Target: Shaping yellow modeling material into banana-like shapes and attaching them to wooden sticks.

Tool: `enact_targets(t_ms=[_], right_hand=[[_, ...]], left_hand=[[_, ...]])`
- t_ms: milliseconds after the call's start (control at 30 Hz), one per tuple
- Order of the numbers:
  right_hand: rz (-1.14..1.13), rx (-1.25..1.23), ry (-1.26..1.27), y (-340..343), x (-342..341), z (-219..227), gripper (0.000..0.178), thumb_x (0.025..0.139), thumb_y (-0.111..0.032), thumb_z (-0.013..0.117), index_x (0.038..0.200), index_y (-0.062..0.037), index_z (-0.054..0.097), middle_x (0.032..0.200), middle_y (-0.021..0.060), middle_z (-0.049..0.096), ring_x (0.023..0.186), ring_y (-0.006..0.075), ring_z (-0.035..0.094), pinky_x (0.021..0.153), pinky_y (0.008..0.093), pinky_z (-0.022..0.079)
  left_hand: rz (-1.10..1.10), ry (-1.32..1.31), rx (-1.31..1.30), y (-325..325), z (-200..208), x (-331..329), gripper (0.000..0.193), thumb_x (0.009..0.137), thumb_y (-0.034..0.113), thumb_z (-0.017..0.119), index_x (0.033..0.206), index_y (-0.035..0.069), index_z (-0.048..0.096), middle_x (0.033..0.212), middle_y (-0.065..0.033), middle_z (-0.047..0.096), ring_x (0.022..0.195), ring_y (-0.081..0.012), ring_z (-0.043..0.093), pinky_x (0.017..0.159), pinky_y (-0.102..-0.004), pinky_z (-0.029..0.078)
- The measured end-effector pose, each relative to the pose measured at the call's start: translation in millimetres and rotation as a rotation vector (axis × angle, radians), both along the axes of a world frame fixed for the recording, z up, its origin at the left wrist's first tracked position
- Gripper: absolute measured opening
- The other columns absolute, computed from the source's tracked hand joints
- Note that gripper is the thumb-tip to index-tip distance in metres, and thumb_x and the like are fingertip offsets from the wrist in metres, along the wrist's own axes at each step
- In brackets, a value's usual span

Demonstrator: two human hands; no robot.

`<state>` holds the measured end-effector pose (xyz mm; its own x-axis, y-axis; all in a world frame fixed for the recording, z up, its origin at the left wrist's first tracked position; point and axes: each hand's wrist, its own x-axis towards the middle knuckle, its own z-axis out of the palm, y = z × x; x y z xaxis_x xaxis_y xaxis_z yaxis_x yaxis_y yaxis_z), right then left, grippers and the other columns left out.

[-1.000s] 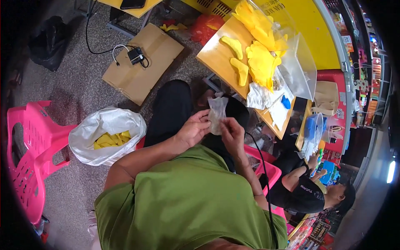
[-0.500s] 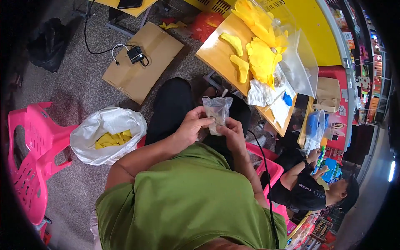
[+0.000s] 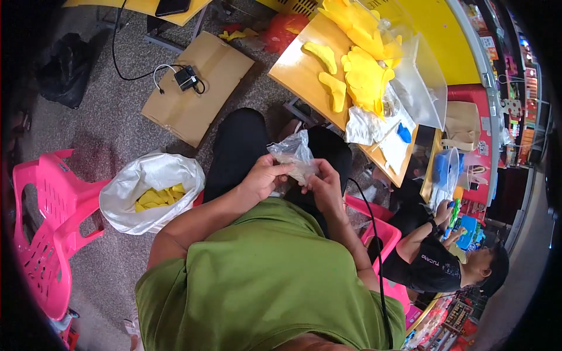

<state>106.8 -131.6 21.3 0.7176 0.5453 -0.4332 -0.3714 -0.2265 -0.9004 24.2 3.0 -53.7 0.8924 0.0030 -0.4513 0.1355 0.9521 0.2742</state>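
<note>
Above my lap I hold a small clear plastic bag point(image 3: 297, 153) between both hands. Something pale sits in its lower part, too blurred to name. My left hand point(image 3: 264, 175) pinches the bag's left side between thumb and fingers. On the other side, my right hand point(image 3: 325, 182) grips its lower right corner. The bag's loose upper end points away from me and tilts to the left.
A white sack point(image 3: 146, 219) with yellow pieces stands beside a pink chair point(image 3: 55, 216). Ahead lies flat cardboard point(image 3: 216, 76) with a black adapter point(image 3: 186, 78). Yellow felt-like pieces point(image 3: 362, 76) cover a wooden table point(image 3: 287, 67). A co-worker point(image 3: 436, 260) sits at right.
The plastic bag has shifted slightly left, and its upper end now leans left and spreads wider. Both hands keep hold of it. At right, the co-worker's hands have moved a little.
</note>
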Motion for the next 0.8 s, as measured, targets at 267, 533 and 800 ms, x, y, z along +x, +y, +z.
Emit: enact_targets(t_ms=[267, 533, 800], right_hand=[[0.006, 0.060, 0.102, -7, 1, -4, 0.015, 0.080, 0.003, 0.057, 0.095, 0.0005, 0.056, 0.080, 0.0075, 0.062, 0.059, 0.0121, 0.056, 0.049, 0.0234, 0.046], [-0.080, 0.193, 0.401, -12, -7, 3, 0.015, 0.083, -0.010, 0.064, 0.092, 0.0003, 0.056, 0.078, 0.0063, 0.062, 0.057, 0.0120, 0.056, 0.050, 0.0220, 0.045], [0.014, 0.195, -0.189, 5, -6, -2, 0.030, 0.077, -0.009, 0.070, 0.103, 0.0003, 0.057, 0.097, 0.0041, 0.059, 0.082, 0.0093, 0.055, 0.074, 0.0237, 0.043]], left_hand=[[-0.013, -0.130, 0.038, 4, 7, -3, 0.034, 0.077, -0.002, 0.068, 0.108, 0.005, 0.055, 0.096, -0.0033, 0.063, 0.077, -0.0099, 0.059, 0.066, -0.0231, 0.048], [-0.118, -0.198, 0.058, 9, 36, -1, 0.026, 0.079, 0.001, 0.067, 0.104, 0.005, 0.059, 0.089, -0.0014, 0.063, 0.074, -0.0088, 0.058, 0.066, -0.0244, 0.048], [-0.041, -0.105, 0.281, -9, 21, 1, 0.011, 0.082, 0.008, 0.066, 0.091, 0.006, 0.061, 0.074, 0.0028, 0.060, 0.053, -0.0025, 0.045, 0.047, -0.0181, 0.036]])
